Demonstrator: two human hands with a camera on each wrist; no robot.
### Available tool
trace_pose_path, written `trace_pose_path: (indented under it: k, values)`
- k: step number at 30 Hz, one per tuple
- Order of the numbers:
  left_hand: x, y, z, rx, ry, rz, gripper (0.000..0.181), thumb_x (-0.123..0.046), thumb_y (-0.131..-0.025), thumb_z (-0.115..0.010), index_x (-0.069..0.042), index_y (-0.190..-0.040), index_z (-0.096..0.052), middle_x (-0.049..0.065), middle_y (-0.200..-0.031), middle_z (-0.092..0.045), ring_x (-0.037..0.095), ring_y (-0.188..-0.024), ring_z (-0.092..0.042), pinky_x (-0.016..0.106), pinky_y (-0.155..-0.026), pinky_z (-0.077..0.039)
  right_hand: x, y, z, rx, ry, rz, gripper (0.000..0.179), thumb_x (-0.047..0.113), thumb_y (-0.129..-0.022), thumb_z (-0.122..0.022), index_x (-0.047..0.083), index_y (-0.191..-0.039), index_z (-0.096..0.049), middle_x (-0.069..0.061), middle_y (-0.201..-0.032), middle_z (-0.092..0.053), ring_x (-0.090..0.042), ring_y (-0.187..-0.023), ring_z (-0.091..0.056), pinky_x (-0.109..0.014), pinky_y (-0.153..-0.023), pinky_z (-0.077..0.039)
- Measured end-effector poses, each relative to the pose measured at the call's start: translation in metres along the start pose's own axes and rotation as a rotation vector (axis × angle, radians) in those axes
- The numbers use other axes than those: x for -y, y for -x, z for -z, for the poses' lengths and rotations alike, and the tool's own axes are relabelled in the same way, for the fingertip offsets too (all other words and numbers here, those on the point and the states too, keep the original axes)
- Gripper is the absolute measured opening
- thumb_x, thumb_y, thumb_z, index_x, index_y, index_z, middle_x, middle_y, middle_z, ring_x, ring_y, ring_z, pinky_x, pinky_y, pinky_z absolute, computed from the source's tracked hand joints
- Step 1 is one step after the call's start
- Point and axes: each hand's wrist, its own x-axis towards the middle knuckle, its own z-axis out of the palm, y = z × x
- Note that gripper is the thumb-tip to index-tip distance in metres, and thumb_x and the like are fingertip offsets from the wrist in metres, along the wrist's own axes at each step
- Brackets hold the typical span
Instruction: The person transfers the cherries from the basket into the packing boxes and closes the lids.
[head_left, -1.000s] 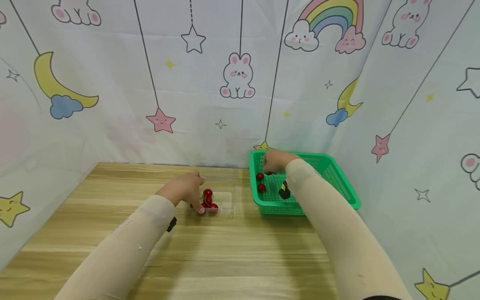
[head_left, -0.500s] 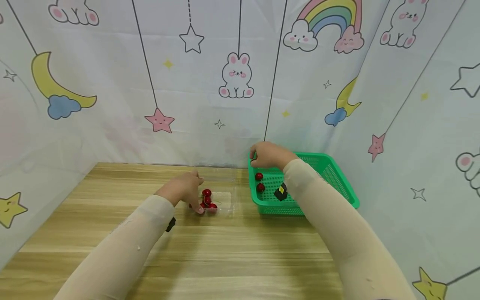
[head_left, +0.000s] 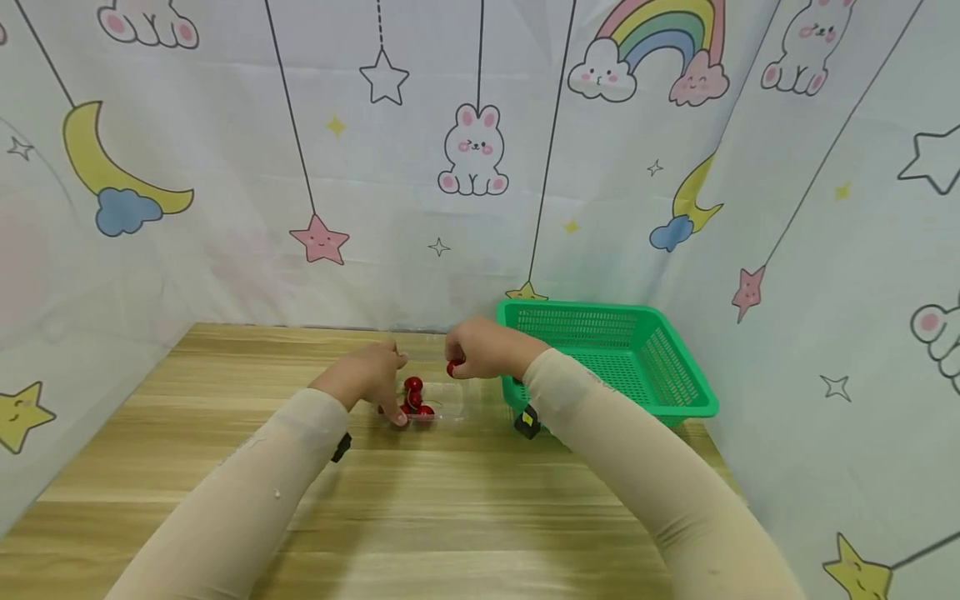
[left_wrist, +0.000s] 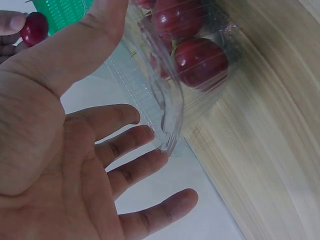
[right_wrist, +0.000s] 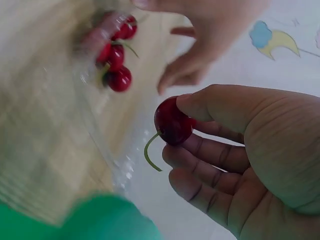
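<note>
My right hand (head_left: 491, 348) pinches a dark red cherry (right_wrist: 173, 121) between thumb and fingers. Its green stem hangs free in the right wrist view. This hand is over the right side of a clear plastic box (head_left: 450, 402). Several cherries (head_left: 415, 398) lie together in the left part of the box, some hidden behind my left thumb. My left hand (head_left: 367, 375) stays at the box's left side, its thumb at the front wall. In the left wrist view its fingers (left_wrist: 140, 167) are loosely extended, with fingertips right at the clear plastic edge.
A green mesh basket (head_left: 678, 367) stands to the right of the box, its left part overlapped by my right wrist. Both rest on a wooden table (head_left: 450, 500). A white patterned curtain (head_left: 360, 167) rises behind the table and along its sides.
My right hand lifts out of the green basket, over its left rim, and moves left to the clear box with the cherry. The left hand keeps its place.
</note>
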Motion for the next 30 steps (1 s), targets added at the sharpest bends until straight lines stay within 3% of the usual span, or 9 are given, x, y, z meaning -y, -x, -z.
trace_pose_path:
  k: [9, 12, 15, 20, 25, 27, 30]
  values:
    - [0.001, 0.001, 0.002, 0.01, 0.012, 0.002, 0.121, -0.049, -0.078, -0.106, -0.006, -0.174, -0.045, 0.02, -0.17, -0.048, 0.043, -0.146, -0.06, 0.062, -0.118, -0.058, 0.017, -0.021, -0.031, 0.086, 0.039, 0.036, 0.013, 0.02, -0.108, -0.08, 0.011, -0.115, -0.086, -0.001, -0.11, -0.084, -0.014, -0.096, -0.076, -0.034, -0.094, -0.066]
    - [0.002, -0.001, 0.001, 0.011, 0.006, 0.002, 0.122, -0.05, -0.079, -0.106, -0.007, -0.175, -0.044, 0.02, -0.171, -0.047, 0.044, -0.148, -0.058, 0.062, -0.118, -0.057, 0.021, -0.027, -0.037, 0.117, 0.062, 0.028, 0.009, 0.021, -0.106, -0.083, 0.015, -0.099, -0.082, 0.005, -0.091, -0.075, -0.008, -0.08, -0.065, -0.027, -0.081, -0.061]
    - [0.002, -0.002, 0.0, 0.007, 0.004, 0.001, 0.122, -0.05, -0.079, -0.106, -0.007, -0.175, -0.044, 0.02, -0.172, -0.046, 0.045, -0.151, -0.057, 0.063, -0.12, -0.056, 0.024, -0.031, -0.041, 0.15, 0.054, 0.023, 0.031, 0.016, -0.104, -0.085, 0.018, -0.076, -0.07, 0.009, -0.069, -0.056, -0.006, -0.064, -0.045, -0.025, -0.065, -0.046]
    - [0.003, -0.002, 0.0, 0.001, 0.001, -0.006, 0.122, -0.05, -0.079, -0.106, -0.006, -0.175, -0.045, 0.022, -0.172, -0.047, 0.047, -0.153, -0.055, 0.064, -0.121, -0.055, 0.025, -0.033, -0.043, 0.173, 0.056, 0.032, 0.043, 0.012, -0.103, -0.084, 0.02, -0.066, -0.063, 0.011, -0.059, -0.047, -0.006, -0.058, -0.037, -0.024, -0.06, -0.038]
    - [0.004, -0.002, 0.0, 0.001, 0.009, -0.005, 0.123, -0.05, -0.078, -0.106, -0.007, -0.175, -0.045, 0.02, -0.172, -0.047, 0.045, -0.15, -0.058, 0.063, -0.119, -0.057, 0.021, -0.032, -0.041, 0.162, 0.038, 0.017, 0.025, 0.017, -0.109, -0.078, 0.017, -0.084, -0.075, 0.009, -0.075, -0.063, -0.006, -0.066, -0.051, -0.025, -0.068, -0.05]
    - [0.004, -0.002, 0.0, 0.003, 0.011, -0.005, 0.122, -0.05, -0.078, -0.106, -0.007, -0.175, -0.045, 0.02, -0.171, -0.047, 0.043, -0.149, -0.059, 0.061, -0.119, -0.057, 0.018, -0.029, -0.035, 0.129, 0.015, 0.015, 0.013, 0.019, -0.111, -0.075, 0.016, -0.101, -0.083, 0.007, -0.093, -0.077, -0.007, -0.079, -0.066, -0.028, -0.08, -0.061]
    - [0.005, -0.003, -0.001, 0.005, 0.015, -0.003, 0.122, -0.05, -0.079, -0.106, -0.007, -0.175, -0.044, 0.019, -0.171, -0.047, 0.043, -0.148, -0.058, 0.06, -0.119, -0.057, 0.013, -0.021, -0.022, 0.069, -0.02, 0.015, 0.016, 0.021, -0.114, -0.071, 0.013, -0.117, -0.085, -0.001, -0.113, -0.083, -0.013, -0.098, -0.076, -0.036, -0.095, -0.066]
